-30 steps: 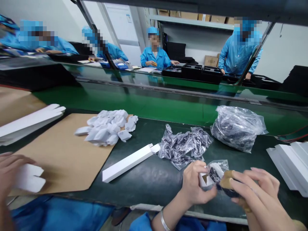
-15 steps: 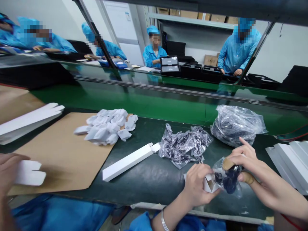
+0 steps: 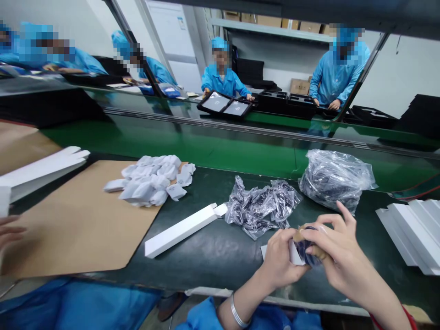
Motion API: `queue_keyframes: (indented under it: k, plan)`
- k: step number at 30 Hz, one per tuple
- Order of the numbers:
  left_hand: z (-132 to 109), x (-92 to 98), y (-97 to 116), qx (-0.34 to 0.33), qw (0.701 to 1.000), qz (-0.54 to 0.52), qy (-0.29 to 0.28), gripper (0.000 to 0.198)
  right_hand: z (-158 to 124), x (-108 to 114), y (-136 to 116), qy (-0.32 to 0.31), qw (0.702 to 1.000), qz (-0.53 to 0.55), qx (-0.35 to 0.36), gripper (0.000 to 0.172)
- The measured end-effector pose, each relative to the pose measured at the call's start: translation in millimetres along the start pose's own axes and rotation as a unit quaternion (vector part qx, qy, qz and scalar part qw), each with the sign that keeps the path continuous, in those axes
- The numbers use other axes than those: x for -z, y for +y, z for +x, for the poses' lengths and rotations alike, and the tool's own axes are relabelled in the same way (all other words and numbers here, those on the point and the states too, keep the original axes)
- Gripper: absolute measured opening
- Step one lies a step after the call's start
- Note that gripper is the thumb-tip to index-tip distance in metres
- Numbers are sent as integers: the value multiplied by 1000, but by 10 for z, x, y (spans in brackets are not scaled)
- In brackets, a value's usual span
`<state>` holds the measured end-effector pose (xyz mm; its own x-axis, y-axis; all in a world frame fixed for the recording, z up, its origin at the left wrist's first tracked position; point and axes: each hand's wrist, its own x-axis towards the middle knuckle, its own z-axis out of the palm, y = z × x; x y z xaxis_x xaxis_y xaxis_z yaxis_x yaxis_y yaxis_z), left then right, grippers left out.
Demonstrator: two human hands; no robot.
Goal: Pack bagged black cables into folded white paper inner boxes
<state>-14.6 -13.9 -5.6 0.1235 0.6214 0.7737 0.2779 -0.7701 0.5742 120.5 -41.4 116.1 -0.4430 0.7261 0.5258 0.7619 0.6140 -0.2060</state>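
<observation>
My left hand (image 3: pixel 279 256) is closed round a small white box (image 3: pixel 293 253) near the front edge of the dark table (image 3: pixel 213 247). My right hand (image 3: pixel 335 250) pinches a small clear bag with a dark part inside (image 3: pixel 305 250) against the box's open end. The fingertips of this hand wear tan covers. Just beyond my hands lies a heap of the same small clear bags (image 3: pixel 261 208). A long flat white box (image 3: pixel 182 230) rests to the left of them.
A large clear bag of dark parts (image 3: pixel 335 178) sits at the back right. Flat white boxes (image 3: pixel 412 229) are stacked at the right edge, and others (image 3: pixel 41 169) at the left. Crumpled white packets (image 3: pixel 151 181) lie on a brown cardboard sheet (image 3: pixel 75 229). A co-worker's hand (image 3: pixel 8 229) shows at far left. Several people work across the green conveyor (image 3: pixel 206 146).
My right hand has come back in and pressed the small bag against the box in my left hand. The co-worker's hand at the left has drawn away with its white piece.
</observation>
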Motion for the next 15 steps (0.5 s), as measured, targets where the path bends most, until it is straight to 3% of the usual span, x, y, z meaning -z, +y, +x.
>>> queue_keyframes:
  k: [3,7,10,15]
  plan:
    - [2,-16,11,4,1000,4,-7,56,-77,-26,-35,82,993,-71,-51,25]
    - [13,-24,39,-5,1000,0,-15,51,-153,-87,-142,140,980,-121,-76,19]
    - [31,-26,45,-19,1000,4,-2,47,-214,-192,-187,142,978,-130,-77,20]
    - [41,-21,29,-35,999,16,15,42,-387,-311,-82,85,988,-125,-46,23]
